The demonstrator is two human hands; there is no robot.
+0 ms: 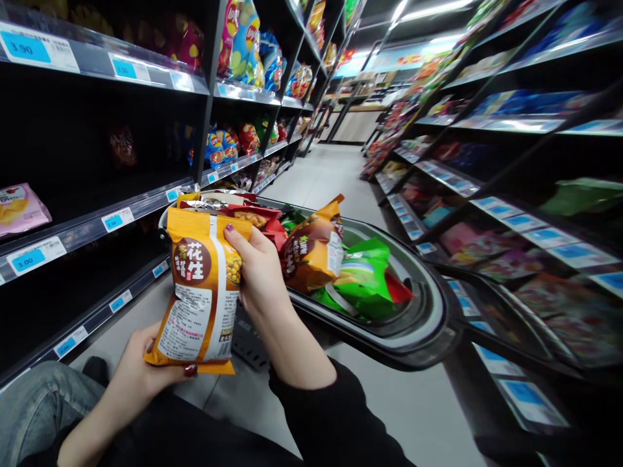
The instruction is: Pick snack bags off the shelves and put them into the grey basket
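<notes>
An orange bag of peanuts (195,292), its printed back turned towards me, is held upright between both hands. My left hand (146,366) grips its bottom edge, thumb across the front and the other fingers hidden behind. My right hand (260,266) pinches its upper right side, thumb on the front. Just beyond is a grey-rimmed shopping basket (428,337) filled with snack bags. In it lie a second orange peanut bag (314,250), tilted, a bright green bag (363,275) and red bags (257,217) partly covered by the one I hold.
On my left, a dark shelf (141,194) carries price tags, a pink packet (22,211) and chip bags (248,48). Another shelf (535,123) with packets, blurred, stands on the right. A grey tiled aisle (321,175) runs ahead between them. My bent knee (39,408) is at lower left.
</notes>
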